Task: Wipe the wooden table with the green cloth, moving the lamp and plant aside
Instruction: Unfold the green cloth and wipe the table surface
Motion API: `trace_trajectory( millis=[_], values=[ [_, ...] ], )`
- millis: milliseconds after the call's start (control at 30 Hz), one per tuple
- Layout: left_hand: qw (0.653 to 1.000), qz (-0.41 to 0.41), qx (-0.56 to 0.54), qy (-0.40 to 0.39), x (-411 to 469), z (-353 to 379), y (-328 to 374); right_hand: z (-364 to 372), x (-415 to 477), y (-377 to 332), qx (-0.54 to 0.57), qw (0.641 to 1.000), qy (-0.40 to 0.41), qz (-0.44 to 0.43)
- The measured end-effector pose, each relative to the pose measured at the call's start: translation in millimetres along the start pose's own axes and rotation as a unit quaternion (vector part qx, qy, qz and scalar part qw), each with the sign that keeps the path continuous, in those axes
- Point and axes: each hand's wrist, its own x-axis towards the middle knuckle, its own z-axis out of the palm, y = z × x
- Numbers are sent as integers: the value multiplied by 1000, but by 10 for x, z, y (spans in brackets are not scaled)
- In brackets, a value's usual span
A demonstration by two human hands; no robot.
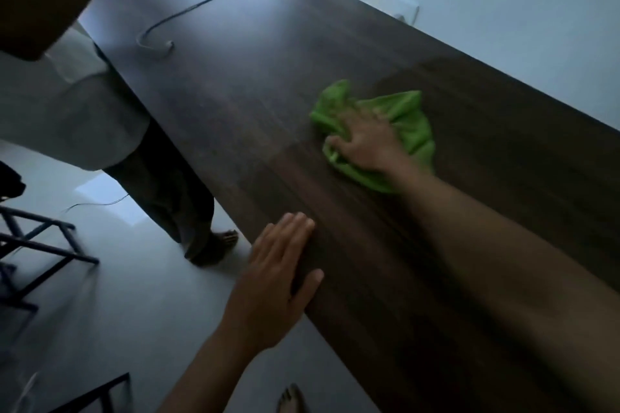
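Pressing green cloth flat on the table

Wiping pose: right hand point(364, 141) lies palm-down on the green cloth point(407, 131), fingers spread & curled into the bunched fabric, arm stretched long across the wooden table point(235, 104) from the lower right. Cloth is crumpled, sticking out beyond the fingers and to the right of the wrist. Left hand point(275, 282) rests flat w/ fingers together on the near table edge, thumb out on the top, holding nothing, well apart from the cloth. Far past both hands a thin cable point(188, 10) loops on the tabletop. A second person point(110, 131) stands at the table's left side, beyond the left hand.
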Motion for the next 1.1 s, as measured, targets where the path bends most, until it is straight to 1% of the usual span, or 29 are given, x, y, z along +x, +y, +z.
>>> trace_trajectory(
  millis=[67,100,133,167,200,233,300,367,400,433,467,533,633,700,767,800,833,900,967,1000,1033,1100],
  values=[
    [997,-63,-16,42,-114,0,-147,95,-275,-539,10,995,-18,-99],
    [994,-98,-23,49,-163,4,-203,112,-489,-703,18,989,-25,-145],
    [989,-133,-42,47,-209,-1,-242,122,-707,-767,30,983,-28,-181],
    [984,-157,-67,40,-234,-3,-265,111,-896,-736,49,978,-26,-199],
    [981,-167,-89,34,-250,-2,-273,93,-1039,-647,67,978,-28,-195],
    [980,-164,-103,33,-261,-7,-270,83,-1106,-524,67,983,-23,-170],
    [979,-155,-129,38,-253,-21,-256,64,-1031,-285,26,997,-17,-66],
    [975,-155,-156,39,-245,-56,-259,40,-746,-265,2,998,-35,57],
    [972,-156,-169,39,-244,-71,-263,49,-594,-353,0,995,-38,92],
    [970,-155,-184,41,-242,-85,-263,65,-470,-495,0,994,-36,101],
    [967,-149,-199,49,-222,-103,-282,102,-374,-675,-3,996,-36,86],
    [962,-146,-222,69,-225,-155,-360,200,-383,-1114,-10,999,-42,8],
    [965,-150,-194,91,-136,-280,-502,238,-763,-1490,-9,995,-31,-96],
    [973,-128,-152,119,-92,-345,-570,204,-1144,-1428,20,990,-25,-141],
    [978,-119,-113,127,-42,-383,-596,179,-1477,-1162,54,985,-18,-163],
    [980,-125,-101,113,-20,-402,-593,167,-1561,-978,61,986,-18,-152],
    [981,-137,-96,94,-7,-414,-588,136,-1577,-813,58,991,-18,-123],
    [981,-157,-96,61,13,-432,-567,90,-1427,-658,34,999,-26,-22],
    [984,-158,-75,44,42,-435,-568,115,-1131,-778,-3,996,-38,78],
    [985,-157,-61,37,70,-437,-567,137,-997,-919,-14,994,-41,99],
    [986,-157,-50,29,98,-438,-564,176,-905,-1076,-22,994,-42,98],
    [986,-162,-29,9,152,-463,-586,248,-897,-1401,-28,998,-41,45]
  ],
)
